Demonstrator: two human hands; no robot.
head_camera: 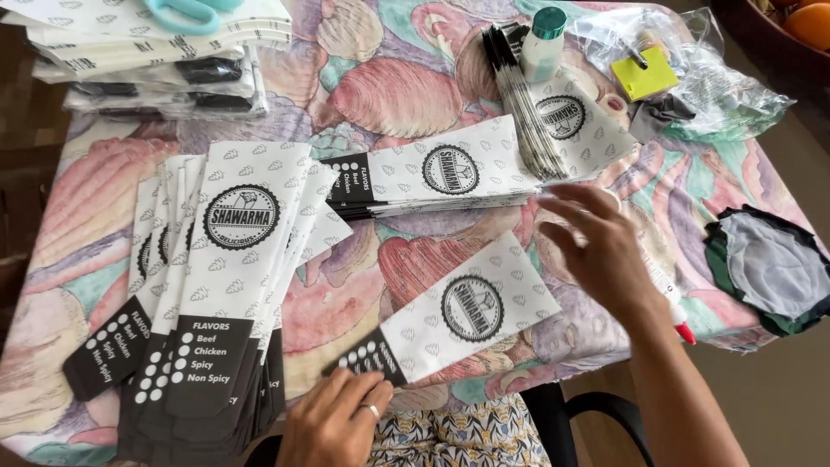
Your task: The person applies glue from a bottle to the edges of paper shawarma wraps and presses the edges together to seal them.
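My left hand, with a ring on one finger, presses down on the black end of a white paper food sleeve that lies slanted near the table's front edge. My right hand hovers open to the right of that sleeve, fingers spread, holding nothing. Under the wrist lies a white glue stick with a red tip. A fanned pile of the same sleeves lies at the left. Another stack lies across the middle, and a third stack leans against it at the back.
The table has a shell-patterned cloth. More packed sleeves with teal scissors lie back left. A small teal-capped bottle, a yellow note pad, clear plastic bags and grey-green fabric are at the right.
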